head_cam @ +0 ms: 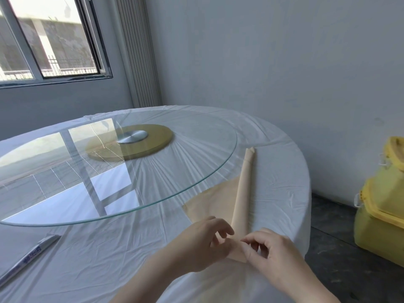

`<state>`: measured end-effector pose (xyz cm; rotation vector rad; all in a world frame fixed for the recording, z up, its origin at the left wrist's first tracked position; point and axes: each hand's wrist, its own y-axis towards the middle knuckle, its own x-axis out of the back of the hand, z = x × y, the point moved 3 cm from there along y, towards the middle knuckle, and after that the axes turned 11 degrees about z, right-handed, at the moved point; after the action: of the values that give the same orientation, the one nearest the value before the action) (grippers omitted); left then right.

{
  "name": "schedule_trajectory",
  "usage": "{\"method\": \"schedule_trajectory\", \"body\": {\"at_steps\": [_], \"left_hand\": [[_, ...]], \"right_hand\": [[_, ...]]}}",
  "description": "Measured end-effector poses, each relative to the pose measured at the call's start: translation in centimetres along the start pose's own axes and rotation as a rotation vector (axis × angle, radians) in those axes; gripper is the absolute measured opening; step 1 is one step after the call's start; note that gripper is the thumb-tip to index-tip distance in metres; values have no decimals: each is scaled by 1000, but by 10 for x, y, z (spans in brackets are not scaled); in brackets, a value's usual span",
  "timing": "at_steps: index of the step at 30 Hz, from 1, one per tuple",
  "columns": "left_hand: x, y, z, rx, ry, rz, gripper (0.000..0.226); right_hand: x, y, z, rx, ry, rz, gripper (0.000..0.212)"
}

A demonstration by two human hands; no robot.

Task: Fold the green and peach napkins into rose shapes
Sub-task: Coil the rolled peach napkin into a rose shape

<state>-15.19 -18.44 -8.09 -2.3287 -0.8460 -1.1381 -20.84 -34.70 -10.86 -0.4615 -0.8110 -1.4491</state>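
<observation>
Peach napkin [241,193]: soft, light, limp cloth, by the look of it quick to slacken out of its roll once let go. Rolled into a long narrow band, running from the fingertips away and slightly rightward over the white tablecloth [279,180]. Flat triangular flap spread beyond the left fingers, far edge under the rim of the glass turntable [220,171].

Probably best taken at the near end of the band, right at the meeting of the fingertips, with a firm pinch to start a tight coil.

Left hand [196,243]: fingers [228,229] curled and narrow, thumb and forefinger pinching the near tip. Right hand [273,250]: likewise narrow, thumb and forefinger nipping the same tip from the opposite side, other fingers loosely bent.

No green napkin anywhere in view.
</observation>
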Motion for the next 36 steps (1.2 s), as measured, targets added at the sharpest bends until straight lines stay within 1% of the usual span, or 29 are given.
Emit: {"method": "schedule_trajectory", "body": {"at_steps": [1, 2, 4, 6, 7, 9, 11, 13, 15, 17, 20, 23, 28, 30, 34, 36], "left_hand": [[0, -2, -1, 0, 1, -44, 19], [-1, -4, -1, -6, 18, -69, 18], [-2, -4, -2, -15, 65, -51, 21], [-1, -1, 0, -4, 71, -15, 25], [-1, 1, 2, 4, 40, -8, 25], [1, 4, 3, 16, -41, -3, 23], [2, 7, 2, 33, -93, 6, 22], [2, 8, 1, 54, -135, 13, 20], [2, 9, 0, 69, -158, 20, 14], [0, 8, -2, 66, -151, 44, 9], [-5, 5, -8, 40, -37, 99, 15], [-9, 2, -14, 32, 34, 140, 20], [-9, 2, -15, 55, -54, 158, 19], [-7, 1, -16, 64, -26, 164, 14], [-4, -1, -18, 71, 26, 130, 14], [-4, -3, -17, 57, 56, 105, 20]], "right_hand": [[0, 2, -3, -3, -4, 10, 24], [0, 3, -5, -13, -6, 20, 29], [0, 6, -6, -29, 20, 42, 29], [1, 5, -6, -28, 106, 10, 21], [1, 4, -4, -23, 147, -8, 18], [3, 1, -4, 1, 209, -15, 24], [3, -1, -6, 28, 144, 24, 39], [2, -2, -9, 62, 22, 43, 45], [7, 0, -10, 75, -7, 29, 35], [12, 0, -10, 67, 8, 62, 22], [19, -8, -8, 100, 43, 139, 15], [22, -16, -7, 110, 53, 184, 13], [20, -20, -5, 116, 77, 163, 22], [20, -21, -2, 105, 125, 163, 24], [20, -18, -3, 91, 197, 158, 19], [19, -16, -6, 86, 218, 170, 15]]}}
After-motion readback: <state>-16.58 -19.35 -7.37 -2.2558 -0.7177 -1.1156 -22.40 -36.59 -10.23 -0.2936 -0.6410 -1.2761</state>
